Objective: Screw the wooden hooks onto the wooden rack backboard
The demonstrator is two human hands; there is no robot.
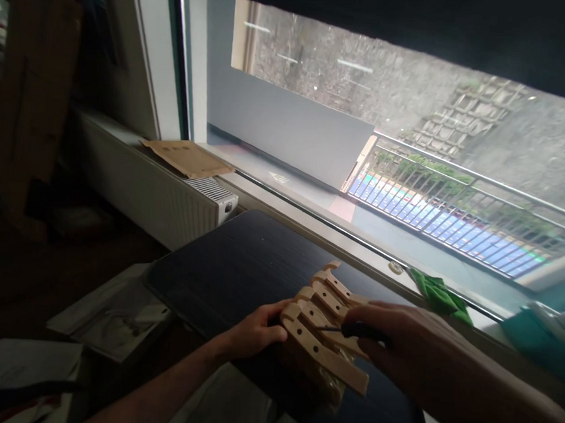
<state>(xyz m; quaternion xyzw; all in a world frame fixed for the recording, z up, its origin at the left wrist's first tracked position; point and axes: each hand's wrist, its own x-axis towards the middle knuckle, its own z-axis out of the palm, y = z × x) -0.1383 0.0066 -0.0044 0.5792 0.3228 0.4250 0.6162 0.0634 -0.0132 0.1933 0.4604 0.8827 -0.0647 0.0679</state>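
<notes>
Above the dark table [223, 259], a row of several pale wooden pieces [336, 359] lies side by side. Each has a curved end and dark round holes. Clear wrapping shows beneath the nearest pieces. At their curved ends, my left hand [257, 329] grips the nearest wooden piece, thumb on its near side. My right hand [390, 331] is closed round the black handle of a thin-shafted tool that looks like a screwdriver [352, 330]. Its shaft points left over the pieces; I cannot tell whether the tip touches wood. The right palm hides part of the handle.
A white radiator [188, 210] with a brown envelope [188, 157] on top stands to the left. On the windowsill are a green cloth [441, 295] and a small roll of tape [396, 267]. Boxes and papers [116, 316] lie low at the left.
</notes>
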